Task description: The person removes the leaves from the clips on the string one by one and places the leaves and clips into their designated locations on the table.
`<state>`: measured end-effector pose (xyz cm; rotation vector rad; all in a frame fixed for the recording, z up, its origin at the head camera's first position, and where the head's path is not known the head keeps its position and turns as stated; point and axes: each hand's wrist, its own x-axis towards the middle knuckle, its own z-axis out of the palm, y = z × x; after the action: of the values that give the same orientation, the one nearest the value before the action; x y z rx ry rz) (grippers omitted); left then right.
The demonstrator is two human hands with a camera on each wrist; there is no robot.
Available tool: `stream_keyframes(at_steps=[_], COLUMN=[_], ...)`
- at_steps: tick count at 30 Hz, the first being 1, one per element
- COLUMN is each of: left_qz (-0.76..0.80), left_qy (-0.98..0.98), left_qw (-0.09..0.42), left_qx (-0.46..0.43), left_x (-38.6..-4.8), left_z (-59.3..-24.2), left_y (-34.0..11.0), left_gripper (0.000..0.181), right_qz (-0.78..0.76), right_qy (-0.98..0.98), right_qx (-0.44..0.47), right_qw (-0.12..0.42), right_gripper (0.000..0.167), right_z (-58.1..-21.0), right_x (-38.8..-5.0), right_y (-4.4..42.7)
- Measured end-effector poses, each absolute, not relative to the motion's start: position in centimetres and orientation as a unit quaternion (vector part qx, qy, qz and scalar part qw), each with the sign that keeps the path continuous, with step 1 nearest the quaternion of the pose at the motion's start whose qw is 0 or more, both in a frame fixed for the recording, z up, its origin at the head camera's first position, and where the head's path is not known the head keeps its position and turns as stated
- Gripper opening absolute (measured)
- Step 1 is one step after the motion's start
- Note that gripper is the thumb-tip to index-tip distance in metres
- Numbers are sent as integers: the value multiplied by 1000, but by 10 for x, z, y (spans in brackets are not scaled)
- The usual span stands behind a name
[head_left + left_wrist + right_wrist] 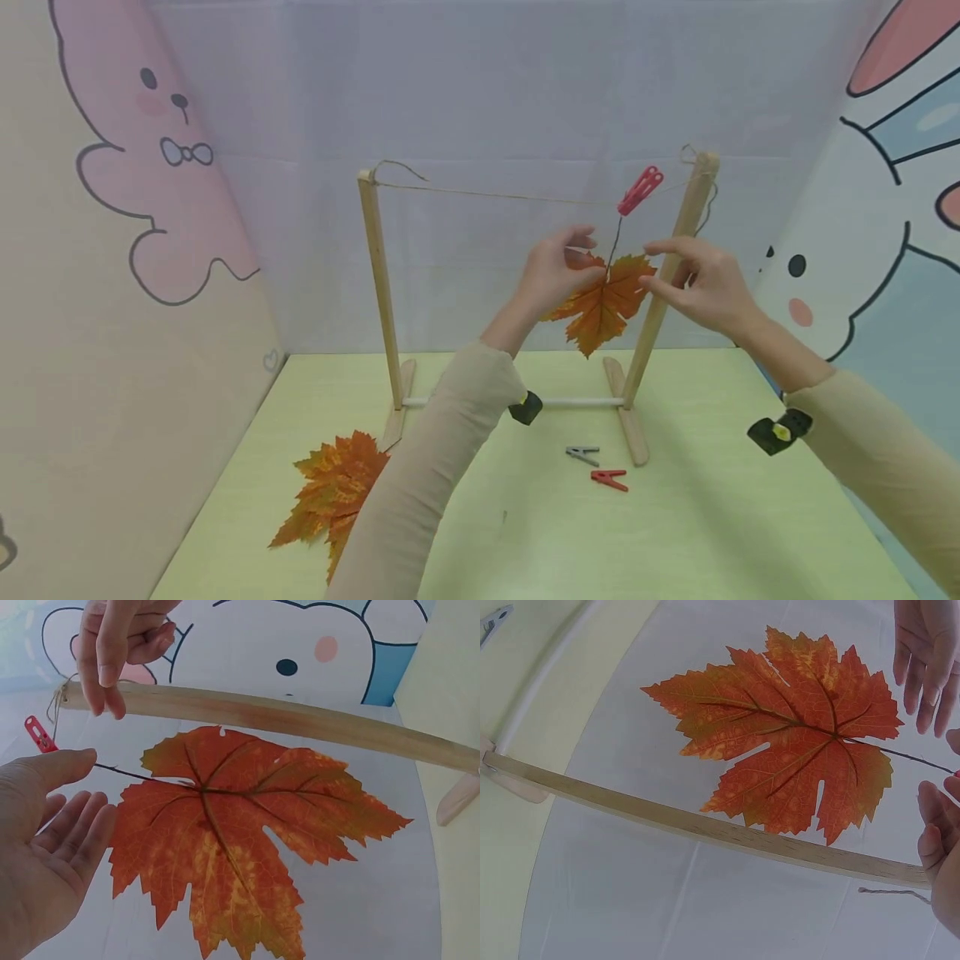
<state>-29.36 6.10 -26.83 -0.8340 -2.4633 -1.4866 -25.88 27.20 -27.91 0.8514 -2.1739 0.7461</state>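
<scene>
An orange maple leaf [600, 310] hangs by its dark stem from a red clothespin [640, 191] clipped on the string [495, 196], near the right post. Left of the stem is the left hand [558, 271], fingers relaxed and apart, holding nothing. The right hand [701, 279] is at the leaf's right side, in front of the post, thumb and fingers spread apart. In the left wrist view a small gap separates the left hand [49, 847] from most of the leaf [225, 817]. The right wrist view shows the whole leaf [802, 727] hanging freely.
A wooden frame with a left post [382, 292], a right post [660, 317] and a white bottom bar [577, 402] stands on the yellow table [697, 517]. More orange leaves [337, 492] lie at the left. A grey clothespin [582, 454] and another red clothespin [609, 479] lie in front.
</scene>
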Motion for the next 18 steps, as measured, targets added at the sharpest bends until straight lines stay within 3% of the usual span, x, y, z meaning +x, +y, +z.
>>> stream_keyframes(at_steps=[18], left_qz=[-515], left_qy=[-807], left_qw=[42], left_qx=[-287], left_x=[-295], left_z=[-269], left_y=[84], left_gripper=[54], right_qz=[298], right_qy=[-824], right_qx=[343], right_qw=[340], right_gripper=[39], right_z=[-277], right_x=[-260], right_y=[269])
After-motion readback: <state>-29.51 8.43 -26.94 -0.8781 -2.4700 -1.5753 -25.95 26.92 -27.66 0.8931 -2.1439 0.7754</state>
